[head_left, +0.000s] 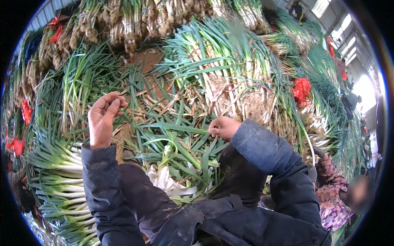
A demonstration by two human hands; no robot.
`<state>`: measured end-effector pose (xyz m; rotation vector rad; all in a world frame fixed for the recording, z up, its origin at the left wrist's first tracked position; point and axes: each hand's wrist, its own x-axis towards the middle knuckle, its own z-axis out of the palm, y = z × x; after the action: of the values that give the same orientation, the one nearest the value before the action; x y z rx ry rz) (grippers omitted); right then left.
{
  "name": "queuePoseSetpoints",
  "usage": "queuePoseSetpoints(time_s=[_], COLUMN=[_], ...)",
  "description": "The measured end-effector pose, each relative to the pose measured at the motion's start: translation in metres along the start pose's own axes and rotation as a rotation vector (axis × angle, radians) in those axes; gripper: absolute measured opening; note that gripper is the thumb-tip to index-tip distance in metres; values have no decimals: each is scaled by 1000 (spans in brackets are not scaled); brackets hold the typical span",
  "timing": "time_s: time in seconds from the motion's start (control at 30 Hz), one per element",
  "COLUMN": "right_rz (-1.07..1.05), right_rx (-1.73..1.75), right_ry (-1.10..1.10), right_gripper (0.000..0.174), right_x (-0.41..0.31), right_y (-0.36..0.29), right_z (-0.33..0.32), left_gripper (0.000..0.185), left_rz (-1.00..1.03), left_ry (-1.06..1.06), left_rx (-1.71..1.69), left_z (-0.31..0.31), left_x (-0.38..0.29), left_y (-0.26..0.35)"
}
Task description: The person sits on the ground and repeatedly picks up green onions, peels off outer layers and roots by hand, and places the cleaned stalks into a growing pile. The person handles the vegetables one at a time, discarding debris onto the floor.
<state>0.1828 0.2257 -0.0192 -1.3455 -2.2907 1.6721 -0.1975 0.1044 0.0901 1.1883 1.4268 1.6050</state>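
Between thumb and fingers, my right hand (224,128) grips the right end of a long green onion leaf (175,126), which stretches leftward over the litter. My left hand (106,118) is raised to the left of that leaf, fingers loosely curled, with nothing visible in it. Below both hands, between my knees, lies a heap of stripped green leaves (187,147) and white peelings (164,180). Trimmed green onions (67,166) with clean white stems lie in a row at my left, partly behind my left sleeve.
In front stands a large stack of untrimmed green onions (227,61) with earthy roots. More bundles (129,24) line the back. Red netting (301,90) lies among onions at the right. A person in a patterned jacket (332,190) sits close at my right; another person (20,184) is at the left rim.
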Motion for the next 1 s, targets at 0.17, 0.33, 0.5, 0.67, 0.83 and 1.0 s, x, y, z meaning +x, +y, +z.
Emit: queuePoseSetpoints(time_s=[0.17,0.33,0.5,0.67,0.83,1.0], right_rz=[59,124,246,325,276,343], right_rx=[-64,8,146,-121,-337,-408], right_ry=[56,104,240,405,611,647], right_gripper=[29,29,30,30,31,37], right_x=[-7,9,28,58,83,100], right_y=[31,84,146,201,239,232], right_z=[-34,-72,-86,-92,-96,-99], left_gripper=[21,22,23,24,23,21], left_rz=[-19,-90,-283,-304,-325,-353], left_ry=[-149,-242,-174,-180,-207,-176], left_rx=[-69,-94,-87,-17,43,84], left_z=[59,86,89,89,95,91], left_x=[5,5,4,1,-2,-3], left_y=[-5,-36,-78,-83,-82,-81])
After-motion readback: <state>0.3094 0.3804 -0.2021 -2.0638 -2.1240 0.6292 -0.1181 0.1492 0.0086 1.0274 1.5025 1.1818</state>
